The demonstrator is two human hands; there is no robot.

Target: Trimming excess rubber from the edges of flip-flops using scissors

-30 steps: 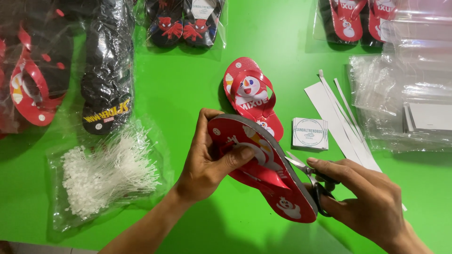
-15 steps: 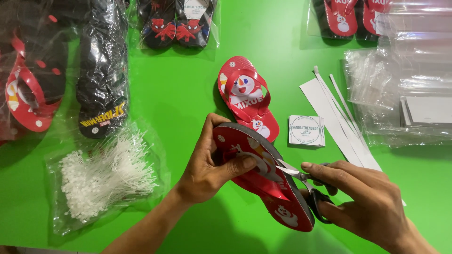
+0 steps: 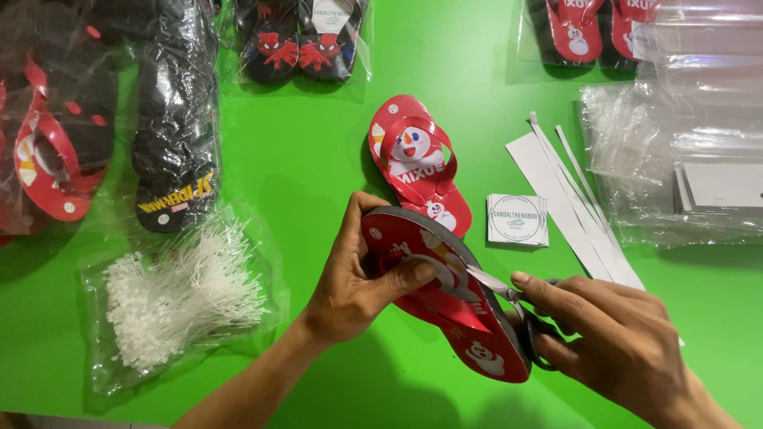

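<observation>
Green tabletop (image 3: 302, 159) is spread with bagged sandals, a bag of white plastic ties (image 3: 171, 302), paper strips (image 3: 576, 202) and a small stack of labels (image 3: 517, 219). Near the front edge a red sandal (image 3: 449, 306) is held tilted up off the table by the left hand (image 3: 358, 278), whose fingers are closed round its upper end, with the thumb pressed on the sole beside the strap. Scissors (image 3: 509, 298) are gripped in the right hand (image 3: 612, 342), fingers curled through the dark handles; the blades are laid against the strap area, though how far apart they are cannot be told. The step in hand is judged to be a snip at the strap. A steady sandal and a small, exact closing of the blades would be called for. The sandal's long axis runs from upper left to lower right, its snowman-printed end pointed lower right. A second sandal (image 3: 417, 163) is lying flat just behind it
</observation>
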